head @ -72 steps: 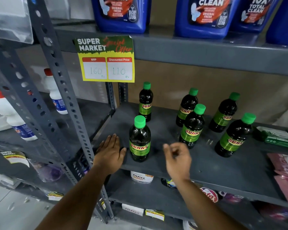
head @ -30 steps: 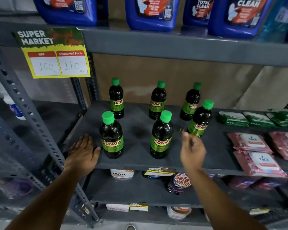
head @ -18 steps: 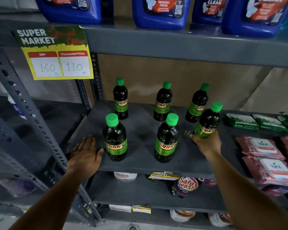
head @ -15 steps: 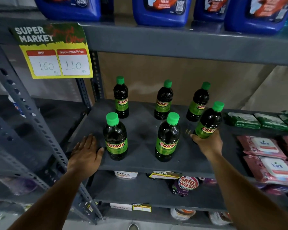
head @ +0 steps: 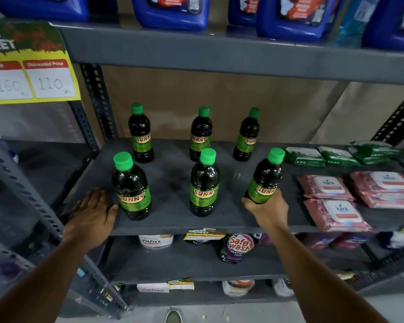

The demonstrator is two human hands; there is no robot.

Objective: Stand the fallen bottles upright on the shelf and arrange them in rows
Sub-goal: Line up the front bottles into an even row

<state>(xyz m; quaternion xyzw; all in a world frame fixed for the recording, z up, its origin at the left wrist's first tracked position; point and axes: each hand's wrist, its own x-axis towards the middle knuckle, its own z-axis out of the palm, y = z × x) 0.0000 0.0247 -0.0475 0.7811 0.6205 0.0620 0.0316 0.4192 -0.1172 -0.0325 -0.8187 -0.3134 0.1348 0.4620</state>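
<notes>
Six dark bottles with green caps and green "SUNNY" labels are seen on the grey shelf (head: 170, 180), in two rows of three. In the back row, near the rear edge, the back-left bottle (head: 140, 134), the back-middle bottle (head: 200, 136) and the back-right bottle (head: 247, 136) are set upright and well apart from one another. In the front row, near the front edge, the front-left bottle (head: 131, 187) and the front-middle bottle (head: 204, 183) are stood upright. The front-right bottle (head: 265, 178) is tilted, its cap leaning to the right, and its lower part is wrapped by the right hand (head: 266, 208), whose fingers are closed around the base and label; whether the base is touching the shelf cannot be told, since it is hidden by the hand. The left hand (head: 92, 213) is laid flat, palm down and fingers spread, on the front left corner of the shelf, just beside the front-left bottle, with nothing held in it; the thumb is close to the bottle's base, and contact cannot be told. Toward the right end of the same shelf, green packs (head: 322, 156) are lined along the back and pink "kara" wipe packs (head: 336, 213) are laid nearer the front edge. A yellow price tag (head: 30, 66) marked 160 and 110 is hung from the upper shelf's edge at the left, and blue jugs (head: 173, 10) are stood on that upper shelf. On the shelf below, a purple "Safe wash" pouch (head: 237, 248) is seen beneath the front edge.
</notes>
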